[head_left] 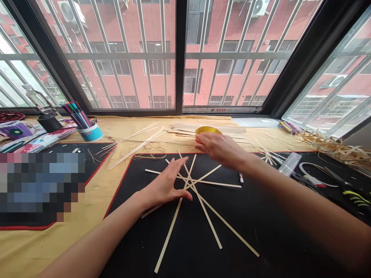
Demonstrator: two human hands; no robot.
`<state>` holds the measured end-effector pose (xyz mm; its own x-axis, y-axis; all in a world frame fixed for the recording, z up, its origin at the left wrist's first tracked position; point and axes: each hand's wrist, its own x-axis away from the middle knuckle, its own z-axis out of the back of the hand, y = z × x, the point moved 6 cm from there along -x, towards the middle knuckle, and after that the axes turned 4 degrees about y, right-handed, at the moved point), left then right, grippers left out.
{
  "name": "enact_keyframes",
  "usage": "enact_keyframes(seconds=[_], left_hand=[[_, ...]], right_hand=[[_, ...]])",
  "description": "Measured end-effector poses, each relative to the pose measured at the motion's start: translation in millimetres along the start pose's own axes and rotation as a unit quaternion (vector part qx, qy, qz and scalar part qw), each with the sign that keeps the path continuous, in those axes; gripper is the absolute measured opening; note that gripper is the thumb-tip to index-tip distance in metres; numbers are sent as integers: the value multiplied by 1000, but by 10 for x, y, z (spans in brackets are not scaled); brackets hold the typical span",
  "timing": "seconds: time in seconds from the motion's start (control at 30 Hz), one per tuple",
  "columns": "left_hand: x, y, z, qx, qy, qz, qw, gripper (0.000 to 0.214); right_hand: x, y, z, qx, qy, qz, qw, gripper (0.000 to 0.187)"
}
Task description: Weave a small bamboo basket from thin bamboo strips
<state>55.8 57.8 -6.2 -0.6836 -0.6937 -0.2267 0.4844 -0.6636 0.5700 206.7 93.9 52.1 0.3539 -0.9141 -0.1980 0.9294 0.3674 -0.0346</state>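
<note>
strips (169, 235) under spread left fingers (181, 161) look light, springy (pin their crossing); right fingers (203, 139) at yellow-lined round object (209, 129), grip unclear.

Smooth, wooden-looking strips (168, 235) cross a matt black mat (188, 253) over creased, soft-looking cloth (34, 251), as a container (206, 130) shows its glossy, metallic gold inside, a clear plastic case (290, 164) gleams, a pen cup (90, 133) wears a smooth, plastic-like surface and metal bars (130, 56) carry a satin sheen
</note>
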Motion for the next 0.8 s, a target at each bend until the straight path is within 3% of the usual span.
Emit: enact_keyframes(seconds=[0.1, 0.2, 0.33, 0.6, 0.8], left_hand=[[-14, -71, -4, -6, -2, -2, 1000, 118], [5, -140, -104, -29, -61, -7, 998, 129], [42, -213, -200, -47, -103, -1, 994, 128], [53, -235, -198, -64, -112, 29, 991, 120], [52, -204, -190, -77, -122, 44, 989, 119]], right_hand=[[411, -431, -165, -92, 40, 140, 985, 43], [681, -664, -551, -146, -57, 209, 965, 63], [770, -683, -739, -153, -111, 212, 959, 65], [904, -417, -638, -155, -102, 135, 973, 66], [1011, -538, -614, -168, -99, 162, 967, 67]])
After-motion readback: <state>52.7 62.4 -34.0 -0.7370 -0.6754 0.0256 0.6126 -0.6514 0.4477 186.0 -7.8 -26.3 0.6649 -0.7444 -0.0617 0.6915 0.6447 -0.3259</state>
